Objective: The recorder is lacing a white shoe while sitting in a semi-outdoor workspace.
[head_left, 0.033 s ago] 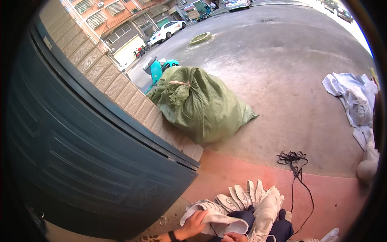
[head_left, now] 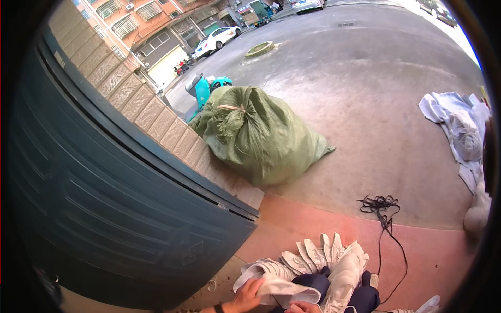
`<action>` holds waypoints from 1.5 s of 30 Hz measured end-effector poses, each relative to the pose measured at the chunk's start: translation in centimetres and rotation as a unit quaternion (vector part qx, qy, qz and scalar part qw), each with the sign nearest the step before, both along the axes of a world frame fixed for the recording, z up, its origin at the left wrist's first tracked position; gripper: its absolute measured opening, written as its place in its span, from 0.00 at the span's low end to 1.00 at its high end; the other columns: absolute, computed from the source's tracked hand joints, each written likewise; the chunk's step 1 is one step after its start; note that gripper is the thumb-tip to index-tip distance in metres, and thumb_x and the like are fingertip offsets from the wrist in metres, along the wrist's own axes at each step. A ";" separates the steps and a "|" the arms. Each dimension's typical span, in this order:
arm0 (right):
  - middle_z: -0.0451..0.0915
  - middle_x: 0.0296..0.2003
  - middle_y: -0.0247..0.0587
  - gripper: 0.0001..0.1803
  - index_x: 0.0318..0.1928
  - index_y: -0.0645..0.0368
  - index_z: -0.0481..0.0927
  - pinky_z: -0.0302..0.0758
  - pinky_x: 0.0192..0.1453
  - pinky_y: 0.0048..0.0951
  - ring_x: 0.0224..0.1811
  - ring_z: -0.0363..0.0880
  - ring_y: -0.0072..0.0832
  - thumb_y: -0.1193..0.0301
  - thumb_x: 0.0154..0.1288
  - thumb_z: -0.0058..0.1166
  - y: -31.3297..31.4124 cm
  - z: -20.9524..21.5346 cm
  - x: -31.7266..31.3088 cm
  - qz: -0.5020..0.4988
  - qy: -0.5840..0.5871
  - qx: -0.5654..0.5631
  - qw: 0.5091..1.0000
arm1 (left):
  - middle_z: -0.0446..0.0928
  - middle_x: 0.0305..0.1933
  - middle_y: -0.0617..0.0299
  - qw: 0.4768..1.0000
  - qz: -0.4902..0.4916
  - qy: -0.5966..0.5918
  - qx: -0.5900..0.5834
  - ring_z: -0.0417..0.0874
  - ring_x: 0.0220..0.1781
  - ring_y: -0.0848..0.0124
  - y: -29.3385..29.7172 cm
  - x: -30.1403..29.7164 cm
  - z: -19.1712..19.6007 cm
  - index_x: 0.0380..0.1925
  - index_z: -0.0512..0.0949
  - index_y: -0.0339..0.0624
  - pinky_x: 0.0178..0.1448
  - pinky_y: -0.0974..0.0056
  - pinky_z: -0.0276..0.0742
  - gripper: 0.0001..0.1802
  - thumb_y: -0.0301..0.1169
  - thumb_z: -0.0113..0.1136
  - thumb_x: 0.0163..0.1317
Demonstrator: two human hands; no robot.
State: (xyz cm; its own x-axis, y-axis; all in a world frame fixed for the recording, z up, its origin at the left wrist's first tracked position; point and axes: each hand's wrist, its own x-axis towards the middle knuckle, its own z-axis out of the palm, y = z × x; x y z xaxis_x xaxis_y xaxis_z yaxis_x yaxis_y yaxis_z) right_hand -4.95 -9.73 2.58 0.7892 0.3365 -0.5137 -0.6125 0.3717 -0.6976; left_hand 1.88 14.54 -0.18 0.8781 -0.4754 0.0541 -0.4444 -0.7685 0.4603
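Observation:
My left hand (head_left: 247, 298), with a dark band at its wrist, is closed on a white shoe upper (head_left: 287, 290), its fingers over the left end. My right hand (head_left: 302, 307) is at the bottom edge, beside the right end of that upper. Its fingers are curled together, and whatever they pinch is hidden. A thin dark line runs near the upper's lower edge, between the hands. Beyond them a string of nested white shoe uppers (head_left: 344, 271) fans out in a curve, resting around my dark-trousered legs (head_left: 364, 297).
A black cord (head_left: 383, 208) lies tangled on the floor, trailing toward me. A big tied green sack (head_left: 266, 138) stands ahead. The dark door (head_left: 120, 193) fills the left. Pale cloth (head_left: 462, 130) lies at the right. A teal scooter (head_left: 199, 91) is behind the sack.
My left hand has moved slightly down and left, and the upper in it lies a little flatter. My right hand stays nearly in place.

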 end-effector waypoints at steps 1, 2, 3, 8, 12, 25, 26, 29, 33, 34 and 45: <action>0.78 0.31 0.38 0.19 0.40 0.63 0.77 0.71 0.38 0.22 0.35 0.74 0.21 0.58 0.66 0.44 -0.4 -0.5 0.3 0.002 0.002 0.008 1.000 | 0.73 0.43 0.51 1.000 0.012 -0.017 -0.003 0.75 0.47 0.58 0.2 -1.6 0.4 0.52 0.67 0.40 0.50 0.61 0.71 0.22 0.30 0.51 0.56; 0.78 0.32 0.38 0.20 0.40 0.62 0.76 0.72 0.39 0.22 0.36 0.75 0.23 0.56 0.66 0.44 -0.8 -0.9 0.6 0.002 0.072 0.090 0.993 | 0.73 0.43 0.51 1.000 0.014 -0.015 0.005 0.75 0.47 0.58 0.1 -3.1 0.5 0.52 0.67 0.40 0.50 0.61 0.71 0.22 0.30 0.51 0.56; 0.78 0.34 0.39 0.21 0.41 0.60 0.76 0.72 0.39 0.23 0.37 0.76 0.24 0.54 0.66 0.43 -1.1 -1.5 0.8 0.003 0.141 0.170 0.975 | 0.69 0.45 0.46 0.998 0.047 -0.030 0.016 0.72 0.48 0.51 -0.1 -4.4 0.7 0.51 0.67 0.37 0.51 0.57 0.69 0.25 0.30 0.58 0.52; 0.79 0.31 0.41 0.18 0.38 0.62 0.76 0.74 0.34 0.25 0.35 0.78 0.29 0.58 0.64 0.48 -0.6 -4.0 1.9 -0.093 0.268 0.292 0.913 | 0.66 0.45 0.41 0.995 0.086 -0.032 0.034 0.70 0.45 0.45 -1.0 -4.7 1.6 0.48 0.66 0.34 0.48 0.53 0.69 0.27 0.26 0.63 0.47; 0.79 0.29 0.41 0.16 0.39 0.62 0.75 0.73 0.32 0.25 0.31 0.78 0.29 0.60 0.65 0.47 -0.1 -6.0 2.5 -0.065 0.243 0.211 0.945 | 0.71 0.48 0.49 0.918 0.200 0.293 -0.178 0.72 0.51 0.57 0.5 0.4 1.3 0.52 0.67 0.37 0.55 0.58 0.68 0.25 0.37 0.54 0.57; 0.80 0.33 0.42 0.18 0.42 0.65 0.76 0.70 0.34 0.25 0.34 0.79 0.28 0.60 0.65 0.47 -0.9 -7.3 2.0 -0.010 0.269 0.191 0.944 | 0.76 0.44 0.62 0.724 0.025 0.683 -0.100 0.74 0.48 0.73 2.3 5.8 -16.0 0.47 0.72 0.38 0.53 0.70 0.66 0.19 0.41 0.49 0.64; 0.79 0.32 0.41 0.18 0.42 0.65 0.76 0.70 0.35 0.25 0.34 0.79 0.28 0.60 0.64 0.48 -1.0 -7.2 2.0 -0.022 0.220 0.199 0.955 | 0.76 0.44 0.62 0.743 0.024 0.662 -0.095 0.74 0.48 0.73 2.8 5.3 -15.9 0.47 0.72 0.38 0.53 0.70 0.66 0.19 0.41 0.50 0.63; 0.79 0.30 0.39 0.17 0.38 0.64 0.76 0.70 0.34 0.25 0.31 0.78 0.27 0.60 0.64 0.49 -1.3 -6.4 2.2 -0.029 0.185 0.196 0.963 | 0.76 0.44 0.62 0.816 0.022 0.571 -0.083 0.74 0.47 0.73 4.0 4.7 -13.7 0.46 0.73 0.40 0.52 0.70 0.67 0.18 0.40 0.52 0.62; 0.75 0.24 0.34 0.13 0.30 0.60 0.76 0.67 0.28 0.23 0.23 0.73 0.24 0.62 0.62 0.50 -1.6 -5.0 2.2 -0.056 0.176 0.152 0.971 | 0.78 0.38 0.62 0.904 0.023 0.421 0.067 0.76 0.40 0.74 2.9 6.5 -7.4 0.41 0.76 0.45 0.46 0.68 0.71 0.14 0.38 0.59 0.56; 0.74 0.23 0.34 0.13 0.29 0.60 0.75 0.66 0.27 0.23 0.21 0.71 0.23 0.62 0.62 0.51 -1.5 -4.8 2.0 -0.057 0.174 0.127 0.975 | 0.78 0.37 0.62 0.915 0.025 0.386 0.111 0.76 0.39 0.74 2.2 6.6 -5.4 0.40 0.77 0.45 0.44 0.68 0.71 0.14 0.38 0.60 0.55; 0.77 0.43 0.43 0.16 0.47 0.66 0.71 0.72 0.53 0.34 0.45 0.76 0.33 0.71 0.61 0.45 -1.3 -3.1 -6.2 -0.363 0.111 0.300 0.875 | 0.63 0.13 0.76 0.865 -0.116 0.467 -0.142 0.57 0.16 0.87 -4.5 -1.2 9.2 0.42 0.75 0.39 0.21 0.77 0.52 0.11 0.25 0.53 0.58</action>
